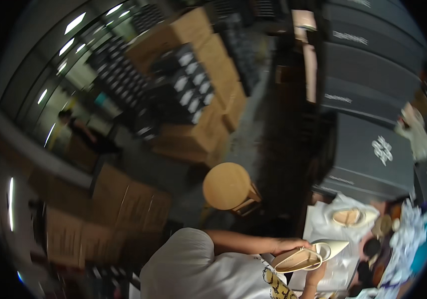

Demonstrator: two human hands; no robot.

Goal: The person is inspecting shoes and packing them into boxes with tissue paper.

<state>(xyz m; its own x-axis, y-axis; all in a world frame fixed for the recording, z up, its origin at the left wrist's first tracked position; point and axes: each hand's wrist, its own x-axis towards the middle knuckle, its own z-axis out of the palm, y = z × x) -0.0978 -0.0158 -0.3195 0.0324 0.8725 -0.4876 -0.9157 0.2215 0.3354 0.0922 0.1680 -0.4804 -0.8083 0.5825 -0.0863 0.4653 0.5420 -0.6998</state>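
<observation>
Dark boxes (373,149) stand beyond the cream shoe (301,257) in my grip, left hand (293,244) and right hand (316,275) holding it; another shoe (347,217) lies near it on plastic (318,219).

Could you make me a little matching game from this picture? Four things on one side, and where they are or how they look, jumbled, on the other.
Things
1. Shoe lower in the picture
2. Stool
3. Shoe higher in the picture
4. Large box at the right

Places and looks
A. Surrounded by white plastic wrapping
B. Dark grey with a white emblem
C. Held between the left hand and the right hand
D. Light wood colour with a round top

Right pairs: 1-C, 2-D, 3-A, 4-B
</observation>
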